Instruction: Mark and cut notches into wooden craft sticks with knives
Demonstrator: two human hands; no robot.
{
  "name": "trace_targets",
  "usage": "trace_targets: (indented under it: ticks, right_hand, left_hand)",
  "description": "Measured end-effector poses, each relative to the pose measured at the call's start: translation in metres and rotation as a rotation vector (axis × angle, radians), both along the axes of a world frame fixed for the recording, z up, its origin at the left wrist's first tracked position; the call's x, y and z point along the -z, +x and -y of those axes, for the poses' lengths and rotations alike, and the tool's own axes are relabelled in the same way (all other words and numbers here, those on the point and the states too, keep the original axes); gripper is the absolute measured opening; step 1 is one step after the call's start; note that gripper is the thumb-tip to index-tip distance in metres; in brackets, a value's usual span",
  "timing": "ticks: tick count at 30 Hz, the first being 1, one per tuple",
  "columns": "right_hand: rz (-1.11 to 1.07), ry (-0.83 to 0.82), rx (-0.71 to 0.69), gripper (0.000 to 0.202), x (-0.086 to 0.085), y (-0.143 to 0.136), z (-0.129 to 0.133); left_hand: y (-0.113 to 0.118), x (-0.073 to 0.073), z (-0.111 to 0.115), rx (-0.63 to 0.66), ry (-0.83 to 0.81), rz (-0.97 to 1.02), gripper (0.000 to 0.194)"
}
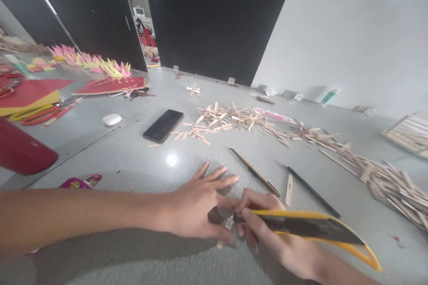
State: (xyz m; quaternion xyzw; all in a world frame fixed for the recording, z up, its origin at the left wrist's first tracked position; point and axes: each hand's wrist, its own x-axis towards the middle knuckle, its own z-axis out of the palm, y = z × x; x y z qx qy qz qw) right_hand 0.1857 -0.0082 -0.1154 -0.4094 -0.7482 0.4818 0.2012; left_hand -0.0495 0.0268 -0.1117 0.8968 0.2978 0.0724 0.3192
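My left hand lies on the grey table with its fingers spread. Its thumb and index finger are on either side of a small wooden piece with cut-out shapes, and the thumb seems to touch it. My right hand is closed round a yellow and black cutter knife. The knife's front end points left, down at the wooden piece; the blade tip is too blurred to make out. A thin craft knife, a flat wooden stick and a black pen-like tool lie beyond my right hand.
Behind my hands are a black phone and a heap of small wooden sticks. More wood strips lie at the right. A white case, scissors, a red cylinder and pink-yellow paper shapes are at the left.
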Motion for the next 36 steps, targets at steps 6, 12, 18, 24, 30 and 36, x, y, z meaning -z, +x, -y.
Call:
trace_targets:
  ticks: [6, 12, 18, 24, 30, 36]
  right_hand:
    - [-0.122, -0.29, 0.114, 0.038, 0.008, 0.0, -0.004]
    - [0.055, 0.058, 0.115, 0.044, 0.009, -0.002, -0.005]
    - [0.191, 0.119, 0.104, 0.046, 0.008, -0.002, -0.003]
    - [0.214, 0.113, 0.085, 0.045, 0.008, 0.0, -0.002]
    - [0.229, 0.175, 0.081, 0.043, 0.014, 0.001, -0.002]
    - [0.229, 0.16, 0.083, 0.045, 0.014, 0.001, 0.0]
  left_hand:
    - [0.002, 0.004, 0.001, -0.01, 0.009, 0.005, 0.069]
    - [0.002, 0.003, -0.002, 0.008, 0.047, 0.002, 0.065]
    - [0.002, 0.002, -0.004, 0.022, 0.054, -0.005, 0.059]
    - [0.002, 0.0, -0.004, 0.033, 0.053, 0.008, 0.061]
    - [0.002, 0.002, -0.004, 0.023, -0.002, 0.015, 0.071]
    - [0.004, 0.003, -0.004, 0.008, 0.024, 0.012, 0.071]
